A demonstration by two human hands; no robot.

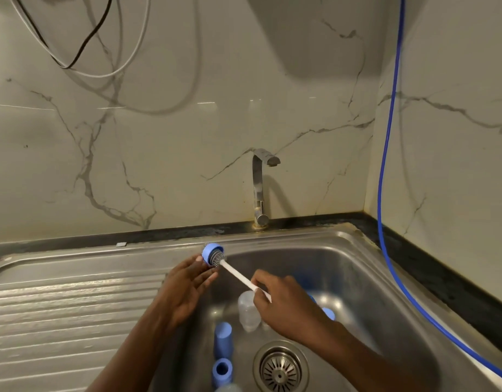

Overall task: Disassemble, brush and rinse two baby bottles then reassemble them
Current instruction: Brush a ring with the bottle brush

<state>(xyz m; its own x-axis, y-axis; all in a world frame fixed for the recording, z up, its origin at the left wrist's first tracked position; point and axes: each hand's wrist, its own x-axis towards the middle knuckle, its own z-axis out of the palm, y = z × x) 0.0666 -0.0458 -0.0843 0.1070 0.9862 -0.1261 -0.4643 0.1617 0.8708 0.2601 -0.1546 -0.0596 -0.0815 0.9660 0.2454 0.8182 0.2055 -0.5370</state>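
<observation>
My left hand (184,290) pinches a blue bottle ring (209,252) at its fingertips above the sink's left rim. Bristles of a bottle brush (217,257) sit inside the ring. My right hand (286,304) grips the brush's white handle (238,275). In the sink basin (365,281) a clear bottle (247,311) lies under my right hand. A blue cap (223,339) and a blue ring (222,370) lie beside the drain. More blue parts (328,313) show behind my right hand, partly hidden.
A chrome tap (259,188) stands behind the basin, with no water running. The drain strainer (281,370) is at the basin's near side. A ridged steel drainboard (60,301) lies left. A blue hose (385,171) hangs at right; cables (82,46) hang at upper left.
</observation>
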